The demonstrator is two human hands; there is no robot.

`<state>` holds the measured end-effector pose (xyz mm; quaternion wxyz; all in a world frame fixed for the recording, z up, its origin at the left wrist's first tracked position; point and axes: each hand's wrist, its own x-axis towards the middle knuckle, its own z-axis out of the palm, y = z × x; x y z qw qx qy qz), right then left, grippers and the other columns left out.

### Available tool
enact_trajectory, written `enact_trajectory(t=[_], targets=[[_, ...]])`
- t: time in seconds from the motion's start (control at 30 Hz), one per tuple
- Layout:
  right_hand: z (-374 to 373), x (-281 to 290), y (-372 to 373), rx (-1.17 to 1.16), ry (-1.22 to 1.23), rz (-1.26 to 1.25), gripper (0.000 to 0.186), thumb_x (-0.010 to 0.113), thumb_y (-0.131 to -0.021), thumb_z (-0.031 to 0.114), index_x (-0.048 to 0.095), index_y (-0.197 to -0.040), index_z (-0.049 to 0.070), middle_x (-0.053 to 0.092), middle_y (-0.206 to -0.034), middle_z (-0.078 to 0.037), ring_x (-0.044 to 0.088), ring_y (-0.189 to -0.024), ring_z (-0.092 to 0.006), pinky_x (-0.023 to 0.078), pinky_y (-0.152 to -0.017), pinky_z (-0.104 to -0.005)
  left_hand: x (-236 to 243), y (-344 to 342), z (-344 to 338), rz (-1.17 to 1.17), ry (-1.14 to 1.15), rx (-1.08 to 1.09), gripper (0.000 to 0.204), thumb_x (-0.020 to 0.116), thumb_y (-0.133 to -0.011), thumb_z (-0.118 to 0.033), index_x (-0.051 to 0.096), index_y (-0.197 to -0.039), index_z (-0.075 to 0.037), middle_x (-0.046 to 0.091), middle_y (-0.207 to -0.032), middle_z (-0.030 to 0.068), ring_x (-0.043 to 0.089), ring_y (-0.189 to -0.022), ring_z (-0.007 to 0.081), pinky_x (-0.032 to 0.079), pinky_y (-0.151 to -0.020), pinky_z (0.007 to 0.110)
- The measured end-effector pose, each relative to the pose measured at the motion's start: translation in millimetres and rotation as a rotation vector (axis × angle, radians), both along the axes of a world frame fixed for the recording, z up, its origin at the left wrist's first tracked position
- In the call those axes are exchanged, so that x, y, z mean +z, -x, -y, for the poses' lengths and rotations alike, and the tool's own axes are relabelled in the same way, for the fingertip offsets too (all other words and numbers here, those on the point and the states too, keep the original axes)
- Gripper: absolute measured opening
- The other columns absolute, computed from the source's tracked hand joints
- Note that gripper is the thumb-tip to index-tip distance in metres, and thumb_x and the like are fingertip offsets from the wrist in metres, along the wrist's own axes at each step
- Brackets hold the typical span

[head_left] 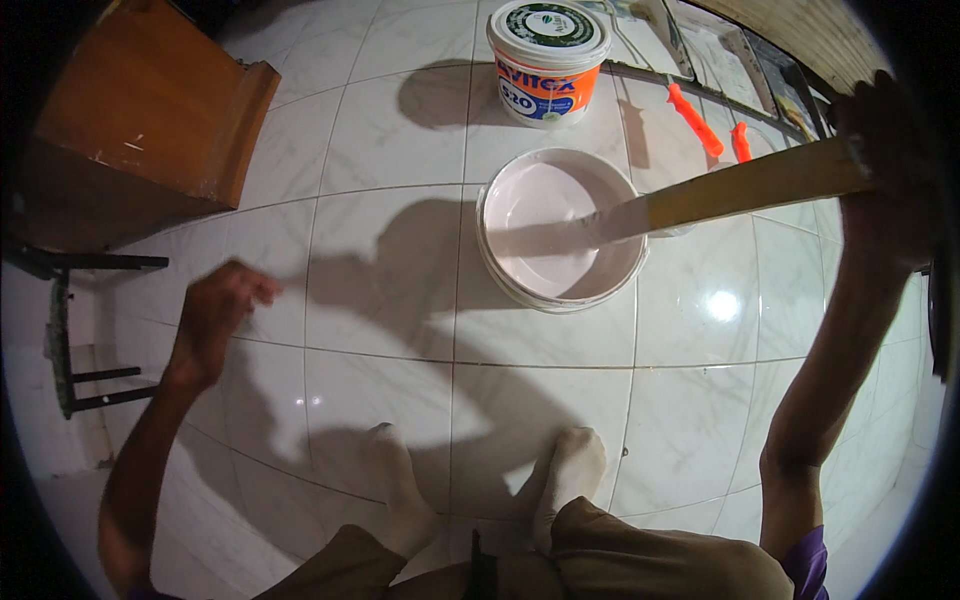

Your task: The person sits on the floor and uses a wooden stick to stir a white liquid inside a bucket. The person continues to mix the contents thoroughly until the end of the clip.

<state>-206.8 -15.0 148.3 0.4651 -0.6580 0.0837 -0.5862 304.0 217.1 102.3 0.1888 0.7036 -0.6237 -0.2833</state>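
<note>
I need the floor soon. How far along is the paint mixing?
Done: pale pink paint fills the open bucket.
In hand: the right hand holds a wooden stick with its end in the paint; the left hand hangs free.
Left: the lidded tub stands closed.

Around the white tiled floor (380, 150)

A lidded white-and-orange tub (548, 60) stands at the top, two orange-handled tools (695, 118) lie right, and a wooden cabinet (150, 110) sits left.

Right hand (880, 160) dark at rim, grip on wooden stick (740, 190) unclear; stick tip sunk in paint.
</note>
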Motion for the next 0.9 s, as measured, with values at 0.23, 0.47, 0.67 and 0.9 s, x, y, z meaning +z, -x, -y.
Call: enact_trajectory(t=[0.23, 0.47, 0.67, 0.9], targets=[[26, -4, 15, 0.236, 0.061, -0.135, 0.024, 0.047, -0.088, 0.027, 0.046, -0.068, 0.014, 0.046, -0.058, 0.001, 0.041, -0.043, -0.0096, 0.034, -0.040, -0.0251, -14, 23, -72, 0.072, -0.287, -0.145, 0.050, 0.050, -0.093, -0.053, 0.067, -0.096, -0.006, 0.060, -0.092, 0.0106, 0.062, -0.085, 0.0258, 0.050, -0.072, 0.036], [25, -3, 21, 0.211, 0.037, -0.097, 0.024, 0.046, -0.088, 0.027, 0.045, -0.068, 0.014, 0.044, -0.058, 0.002, 0.039, -0.044, -0.0096, 0.033, -0.041, -0.0253, 28, 54, -80, 0.002, -0.233, -0.152, 0.064, 0.047, -0.091, -0.065, 0.068, -0.098, -0.005, 0.063, -0.094, 0.0124, 0.063, -0.086, 0.0249, 0.050, -0.071, 0.036], [10, 7, 24, 0.165, 0.013, -0.052, 0.024, 0.046, -0.089, 0.026, 0.044, -0.069, 0.014, 0.043, -0.058, 0.002, 0.037, -0.044, -0.0095, 0.033, -0.042, -0.0255, 97, 74, -81, -0.214, -0.290, -0.237, 0.059, 0.051, -0.093, -0.058, 0.070, -0.089, -0.003, 0.067, -0.086, 0.0118, 0.066, -0.077, 0.0255, 0.054, -0.072, 0.037], [-35, 8, 30, 0.027, -0.045, -0.005, 0.023, 0.046, -0.089, 0.026, 0.043, -0.070, 0.014, 0.040, -0.058, 0.002, 0.035, -0.045, -0.0095, 0.032, -0.044, -0.0257, 107, 14, -92, -0.089, -0.230, -0.334, 0.058, 0.050, -0.093, -0.057, 0.069, -0.089, -0.003, 0.067, -0.086, 0.0117, 0.066, -0.077, 0.0253, 0.054, -0.071, 0.037]])
